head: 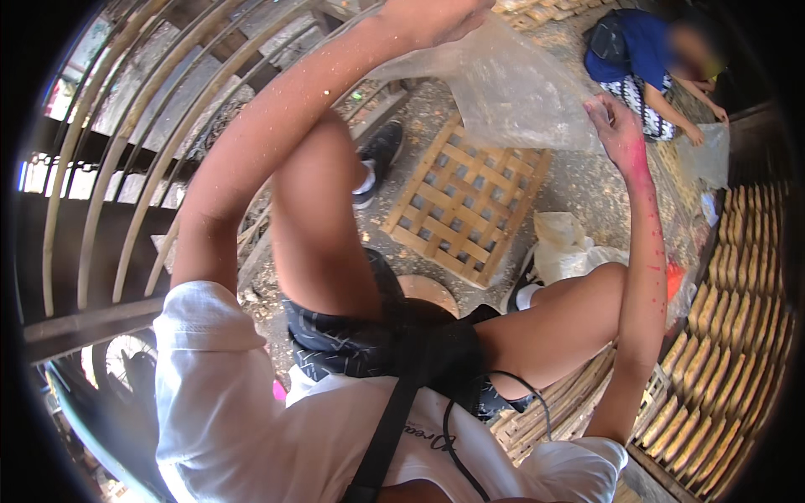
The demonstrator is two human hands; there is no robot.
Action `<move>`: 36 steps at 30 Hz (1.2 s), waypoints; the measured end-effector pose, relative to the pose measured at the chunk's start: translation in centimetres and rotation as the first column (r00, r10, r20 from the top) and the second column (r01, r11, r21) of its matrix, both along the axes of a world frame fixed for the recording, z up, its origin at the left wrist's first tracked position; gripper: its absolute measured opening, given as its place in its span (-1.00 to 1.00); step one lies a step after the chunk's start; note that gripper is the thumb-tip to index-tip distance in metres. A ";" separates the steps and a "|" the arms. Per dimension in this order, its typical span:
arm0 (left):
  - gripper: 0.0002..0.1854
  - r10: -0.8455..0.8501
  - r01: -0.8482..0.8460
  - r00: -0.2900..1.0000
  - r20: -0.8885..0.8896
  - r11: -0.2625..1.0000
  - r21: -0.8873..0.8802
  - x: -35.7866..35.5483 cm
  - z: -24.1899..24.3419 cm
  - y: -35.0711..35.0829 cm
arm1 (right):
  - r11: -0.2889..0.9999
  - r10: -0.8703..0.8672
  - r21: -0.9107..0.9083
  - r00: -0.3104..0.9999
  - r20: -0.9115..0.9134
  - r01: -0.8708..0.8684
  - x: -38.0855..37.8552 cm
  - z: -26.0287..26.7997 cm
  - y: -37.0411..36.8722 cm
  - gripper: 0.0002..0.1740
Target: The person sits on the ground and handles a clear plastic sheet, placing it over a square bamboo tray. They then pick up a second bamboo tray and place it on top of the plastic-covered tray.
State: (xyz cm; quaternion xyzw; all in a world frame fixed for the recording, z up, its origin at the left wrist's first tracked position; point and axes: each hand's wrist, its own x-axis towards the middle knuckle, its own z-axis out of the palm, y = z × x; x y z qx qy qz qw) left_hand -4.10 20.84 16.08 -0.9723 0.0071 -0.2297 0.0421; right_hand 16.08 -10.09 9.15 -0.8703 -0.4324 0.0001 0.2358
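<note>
A translucent plastic sheet hangs stretched between my two hands, its surface wrinkled and dusty. At the top edge of the picture my left hand grips one end, with part of the hand cut off by the frame. My right hand pinches the other end between thumb and fingers; pink stain marks the wrist and forearm. Below the sheet, a woven bamboo lattice panel in a wooden frame lies on the floor between my feet. The sheet covers the panel's far edge.
A person in blue squats at the upper right, hands on another plastic sheet. Crumpled plastic lies by my right foot. Rows of long yellow-brown pieces line the right side. Curved slats rise at left. A round wooden disc sits between my legs.
</note>
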 end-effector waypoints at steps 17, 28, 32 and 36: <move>-0.79 -0.228 0.130 0.884 -0.409 0.958 -0.254 1.2 -9.8 2.5 | 0.995 -0.056 0.072 0.989 -0.136 0.067 5.2 -5.3 -6.3 -0.77; 0.06 -0.195 0.066 0.921 -0.338 0.931 -0.358 1.9 -10.0 -1.3 | 0.892 0.097 0.444 0.925 -0.366 0.082 1.5 -2.7 -0.1 -0.76; -0.05 -0.333 0.245 0.943 -0.011 0.716 -0.654 4.1 -8.9 -6.1 | 0.885 0.259 0.461 0.890 -0.375 -0.063 -2.5 -1.7 4.0 -0.74; -0.25 -0.399 0.108 0.907 -0.139 0.537 -0.837 5.3 -7.2 -6.9 | 0.887 0.279 0.456 0.870 -0.407 -0.071 -4.6 -0.4 5.6 -0.72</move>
